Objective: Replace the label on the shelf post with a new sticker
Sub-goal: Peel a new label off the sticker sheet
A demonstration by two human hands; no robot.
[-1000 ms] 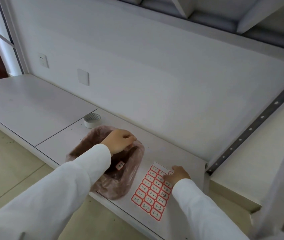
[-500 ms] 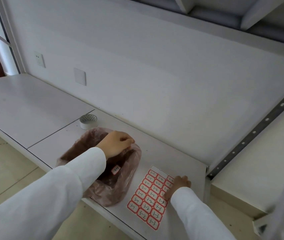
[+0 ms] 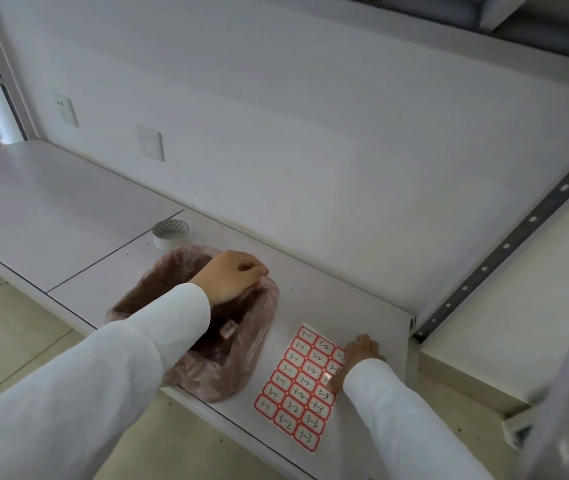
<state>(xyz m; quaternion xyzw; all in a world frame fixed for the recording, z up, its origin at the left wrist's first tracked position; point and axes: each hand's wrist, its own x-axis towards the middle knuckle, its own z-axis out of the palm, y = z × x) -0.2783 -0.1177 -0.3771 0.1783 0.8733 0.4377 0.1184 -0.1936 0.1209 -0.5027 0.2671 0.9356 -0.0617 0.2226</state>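
A sheet of red-bordered stickers (image 3: 297, 386) lies flat on the white shelf (image 3: 311, 299), near its front edge. My right hand (image 3: 361, 353) rests on the sheet's right edge, with the thumb pressing on a sticker and the fingers curled. My left hand (image 3: 231, 277) is closed on the far rim of a brownish plastic bag (image 3: 207, 370) that stands left of the sheet. One peeled label (image 3: 228, 329) lies inside the bag. The perforated grey shelf post (image 3: 505, 247) runs diagonally at the right, away from both hands.
A roll of white tape (image 3: 171, 233) sits behind the bag, close to a seam in the shelf. The white back wall (image 3: 311, 150) carries a socket (image 3: 64, 112) and a blank plate (image 3: 150, 142). A lower shelf (image 3: 505, 327) lies to the right, floor below.
My right hand has slid a little down the sheet's right edge. My left hand stays at the bag's rim. The view has shifted slightly.
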